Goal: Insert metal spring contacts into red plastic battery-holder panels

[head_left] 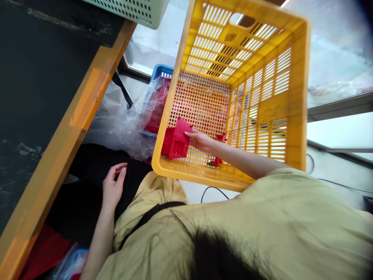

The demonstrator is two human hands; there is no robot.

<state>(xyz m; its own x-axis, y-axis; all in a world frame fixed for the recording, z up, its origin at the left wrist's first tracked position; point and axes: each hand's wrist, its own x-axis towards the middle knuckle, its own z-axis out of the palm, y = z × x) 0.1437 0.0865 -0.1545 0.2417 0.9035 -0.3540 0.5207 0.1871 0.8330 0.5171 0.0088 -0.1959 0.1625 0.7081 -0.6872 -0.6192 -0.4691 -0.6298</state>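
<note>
My right hand (199, 140) reaches into a large yellow plastic crate (268, 112) and pinches the edge of a red plastic box-like part (180, 142). That part is near the crate's left wall, tilted, with a flat panel and small pegs on it. Behind my right wrist, smaller red pieces (216, 161) lie in the crate, partly hidden by the forearm. Over my lap, my left hand (114, 182) hangs with loosely curled fingers, thumb and fingertips a little apart, and nothing shows in it.
A dark-topped table with a wooden edge (78, 109) runs along the left. Beyond it stand a pale green basket (140, 11) and a blue crate (160, 72) with clear plastic bags (134, 124) and red items. A black cable (214, 188) lies on the floor.
</note>
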